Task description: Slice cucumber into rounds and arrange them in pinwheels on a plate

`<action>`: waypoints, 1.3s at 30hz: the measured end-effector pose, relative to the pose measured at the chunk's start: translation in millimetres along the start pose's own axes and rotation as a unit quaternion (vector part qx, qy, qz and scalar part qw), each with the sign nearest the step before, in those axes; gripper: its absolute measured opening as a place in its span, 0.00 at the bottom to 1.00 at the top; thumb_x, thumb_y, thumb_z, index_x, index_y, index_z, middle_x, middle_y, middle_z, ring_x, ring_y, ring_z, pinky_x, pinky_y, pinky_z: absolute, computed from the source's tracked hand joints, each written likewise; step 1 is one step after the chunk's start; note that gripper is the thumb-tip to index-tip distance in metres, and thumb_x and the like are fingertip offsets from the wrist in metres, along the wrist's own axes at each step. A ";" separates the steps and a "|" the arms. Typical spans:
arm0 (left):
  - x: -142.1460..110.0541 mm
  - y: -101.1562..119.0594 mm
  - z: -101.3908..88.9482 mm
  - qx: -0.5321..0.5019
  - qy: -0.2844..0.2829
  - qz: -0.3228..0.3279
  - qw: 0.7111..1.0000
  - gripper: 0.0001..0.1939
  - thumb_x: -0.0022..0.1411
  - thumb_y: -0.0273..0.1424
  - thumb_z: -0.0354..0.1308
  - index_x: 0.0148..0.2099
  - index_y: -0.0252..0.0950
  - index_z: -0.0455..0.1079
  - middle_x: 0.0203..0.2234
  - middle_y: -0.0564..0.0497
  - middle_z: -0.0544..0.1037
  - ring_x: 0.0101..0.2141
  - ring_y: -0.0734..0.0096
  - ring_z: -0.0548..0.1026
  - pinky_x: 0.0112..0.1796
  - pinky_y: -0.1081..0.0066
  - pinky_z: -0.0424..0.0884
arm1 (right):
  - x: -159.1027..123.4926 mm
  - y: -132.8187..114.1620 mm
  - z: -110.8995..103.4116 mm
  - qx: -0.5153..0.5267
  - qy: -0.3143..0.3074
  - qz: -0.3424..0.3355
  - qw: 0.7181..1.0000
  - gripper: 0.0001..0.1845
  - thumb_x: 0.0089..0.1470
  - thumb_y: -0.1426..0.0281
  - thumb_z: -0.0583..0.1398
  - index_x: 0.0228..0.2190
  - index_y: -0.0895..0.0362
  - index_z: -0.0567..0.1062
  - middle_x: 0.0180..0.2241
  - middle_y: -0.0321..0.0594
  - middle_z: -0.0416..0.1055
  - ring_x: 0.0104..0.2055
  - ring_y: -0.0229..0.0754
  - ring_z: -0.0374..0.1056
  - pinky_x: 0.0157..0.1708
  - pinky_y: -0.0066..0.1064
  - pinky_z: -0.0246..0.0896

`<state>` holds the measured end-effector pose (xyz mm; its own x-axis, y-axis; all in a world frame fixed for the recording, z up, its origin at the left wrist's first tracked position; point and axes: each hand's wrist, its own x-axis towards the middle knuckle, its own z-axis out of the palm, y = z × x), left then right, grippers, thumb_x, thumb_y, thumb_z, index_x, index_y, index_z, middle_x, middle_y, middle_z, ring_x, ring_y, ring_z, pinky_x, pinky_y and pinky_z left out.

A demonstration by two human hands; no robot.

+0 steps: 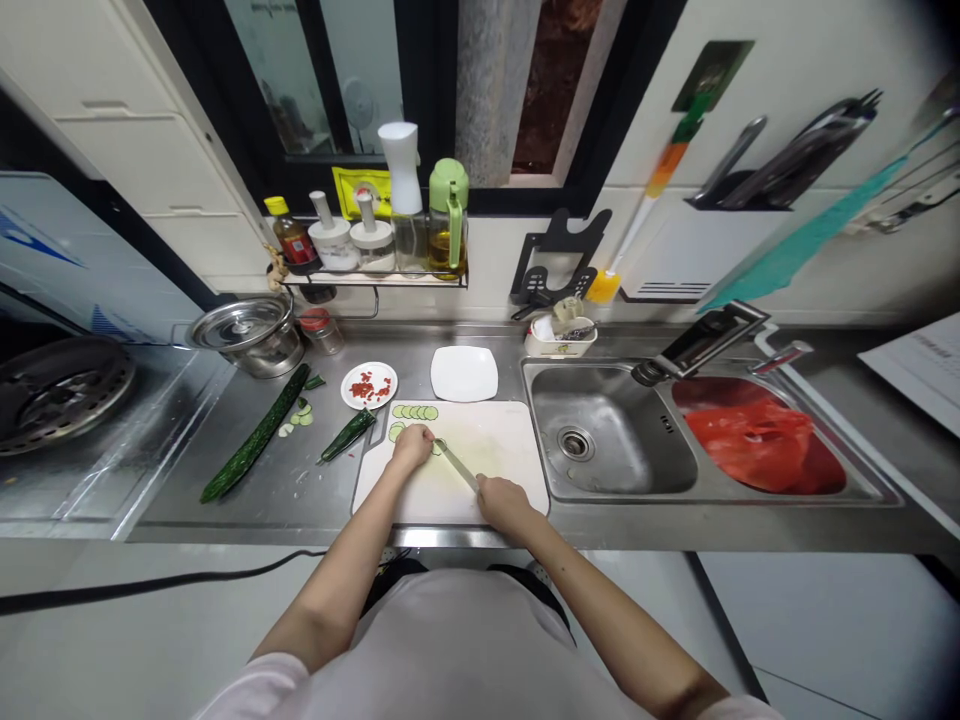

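My right hand (506,503) is wrapped round the handle of a kitchen knife (457,465), whose blade points up and left over a white cutting board (495,430). By the blade's tip is my left hand (412,447), its fingers drawn together; what they grip, if anything, is hidden. A thin green-rimmed cucumber slice (439,449) shows right at those fingertips and the blade. Behind the left hand, a row of cucumber slices (415,412) lies on the board, with more slices (396,431) partly covered by the hand.
Left of the board lie a cut cucumber piece (348,436), a whole cucumber (259,435) and small trimmings (302,415). Behind stand a plate (347,400) of chopped red bits (367,385) and a white plate (464,373). A sink (611,480) is on the right, a lidded pot (274,345) back left.
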<state>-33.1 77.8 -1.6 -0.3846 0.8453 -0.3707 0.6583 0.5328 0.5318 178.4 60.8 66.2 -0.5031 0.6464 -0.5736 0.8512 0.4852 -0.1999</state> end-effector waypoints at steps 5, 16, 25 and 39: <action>0.4 1.0 -2.2 0.006 -0.005 0.007 1.000 0.10 0.50 0.20 0.57 0.34 0.35 0.75 0.35 0.48 0.80 0.37 0.68 0.76 0.38 0.74 0.66 | 1.9 3.5 -4.8 -0.011 0.005 -0.011 1.000 0.17 0.58 0.75 0.47 0.45 0.60 0.70 0.42 0.54 0.74 0.44 0.50 0.71 0.37 0.36 0.61; 2.5 -5.0 1.1 0.007 -0.005 0.026 1.000 0.10 0.51 0.20 0.56 0.35 0.35 0.75 0.36 0.48 0.80 0.37 0.69 0.75 0.38 0.75 0.66 | 6.9 5.7 -10.5 -0.076 0.035 -0.033 0.996 0.19 0.57 0.79 0.48 0.45 0.60 0.71 0.40 0.53 0.75 0.45 0.49 0.72 0.39 0.36 0.62; 1.9 -6.4 2.8 0.001 0.000 0.028 1.000 0.10 0.51 0.20 0.55 0.35 0.34 0.75 0.35 0.48 0.80 0.36 0.69 0.75 0.37 0.75 0.66 | 5.1 4.7 -8.5 -0.074 0.038 -0.026 0.996 0.19 0.56 0.79 0.48 0.45 0.60 0.71 0.40 0.52 0.75 0.45 0.48 0.72 0.39 0.34 0.61; -5.4 -6.1 4.2 0.008 0.011 0.028 0.999 0.14 0.53 0.25 0.57 0.44 0.35 0.72 0.35 0.48 0.79 0.38 0.67 0.74 0.38 0.73 0.66 | -16.0 37.5 5.0 0.038 0.056 0.045 0.997 0.18 0.62 0.65 0.45 0.44 0.56 0.71 0.43 0.46 0.74 0.45 0.44 0.70 0.37 0.30 0.55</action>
<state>-32.4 69.8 -6.0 -0.3603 0.8750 -0.3233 0.6901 0.4832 0.5388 219.2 65.8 63.9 -0.4341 0.7496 -0.4997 0.9004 0.3790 -0.2136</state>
